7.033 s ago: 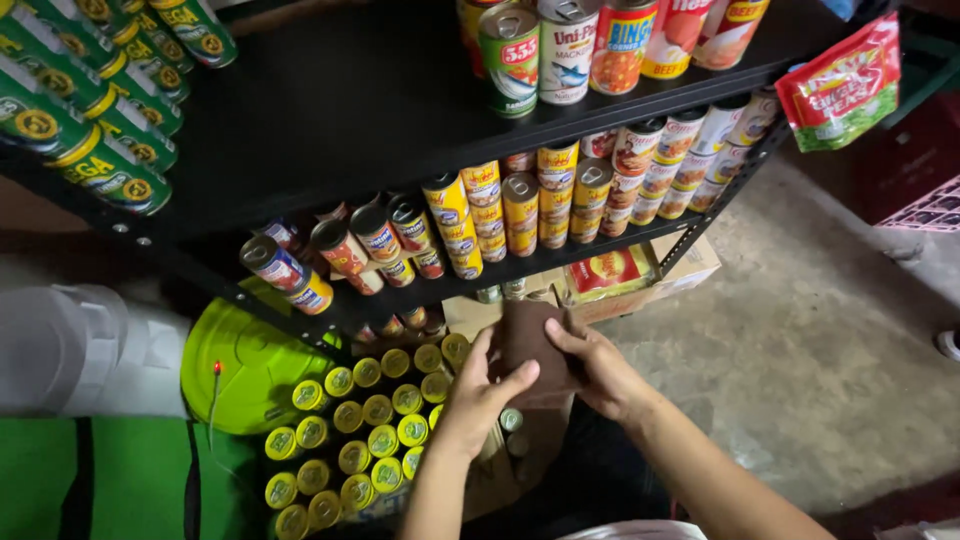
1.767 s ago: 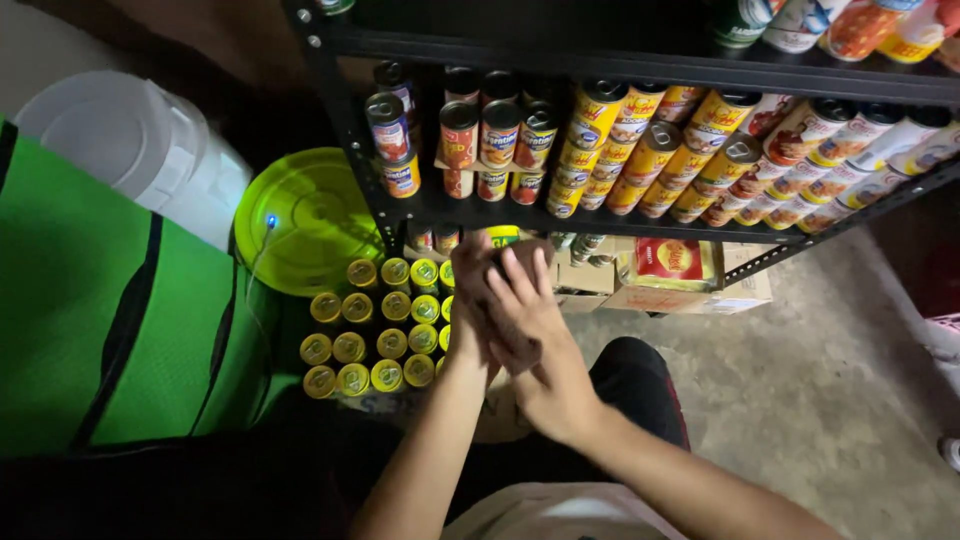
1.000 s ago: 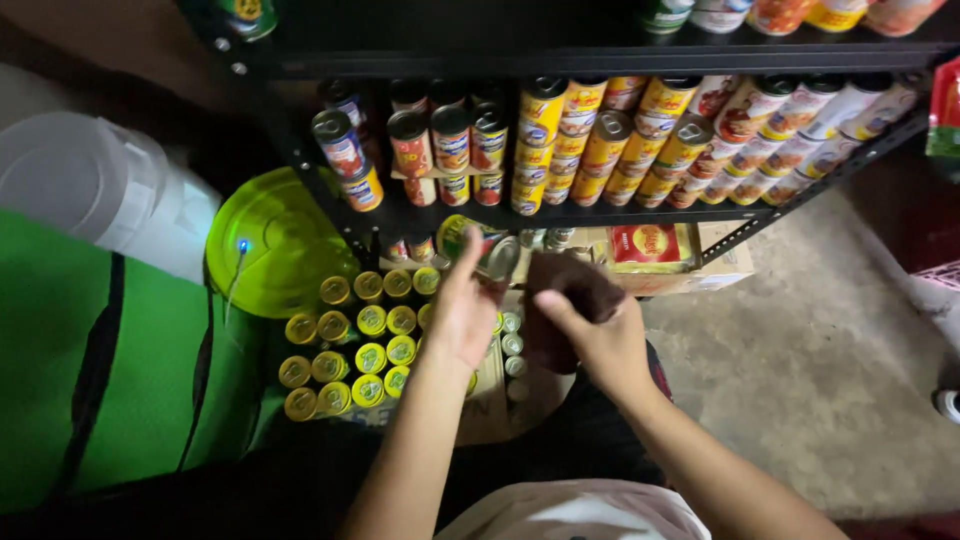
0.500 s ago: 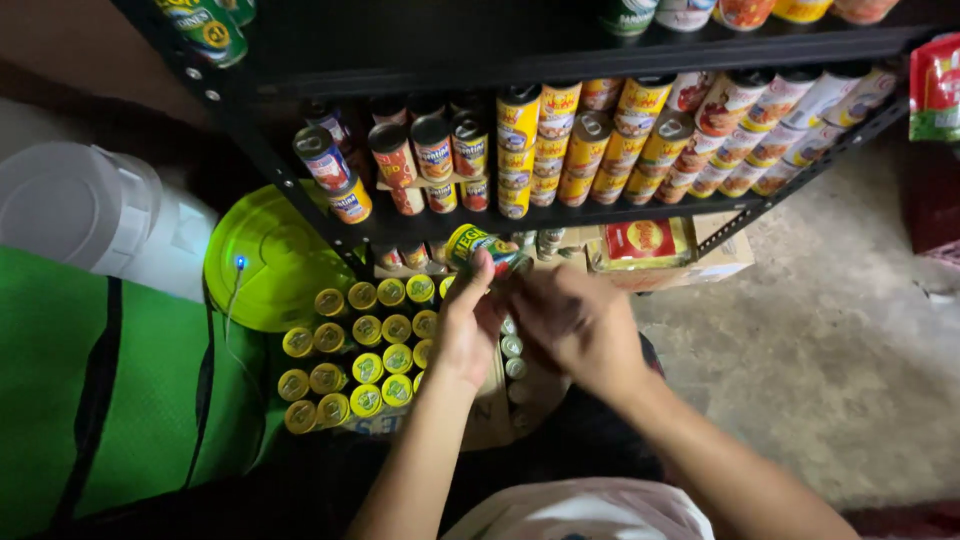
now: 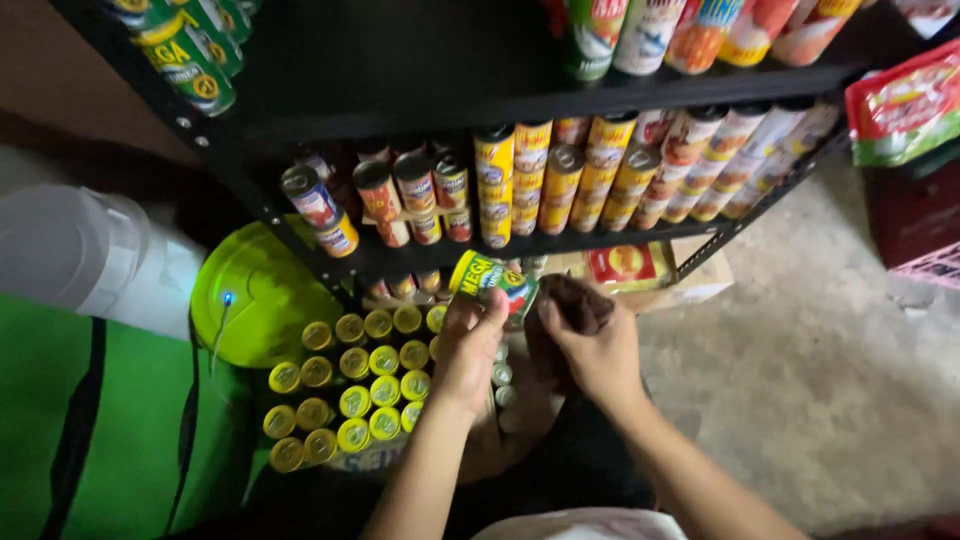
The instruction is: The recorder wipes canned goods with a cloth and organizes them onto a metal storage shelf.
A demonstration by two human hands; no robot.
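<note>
Our left hand (image 5: 468, 345) grips the green-and-yellow labelled tin can (image 5: 490, 283), now lifted nearer the black metal shelf (image 5: 420, 75) vs. before; right hand (image 5: 592, 345) stays clenched on dark brown cloth (image 5: 575, 303) just beside it.

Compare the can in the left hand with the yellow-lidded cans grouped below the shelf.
The held can lies tilted on its side in the left hand, showing its green and yellow label; the grouped cans stand upright in rows, showing only yellow tops. The held one is alone; the others touch each other. Both are round tins.
</note>
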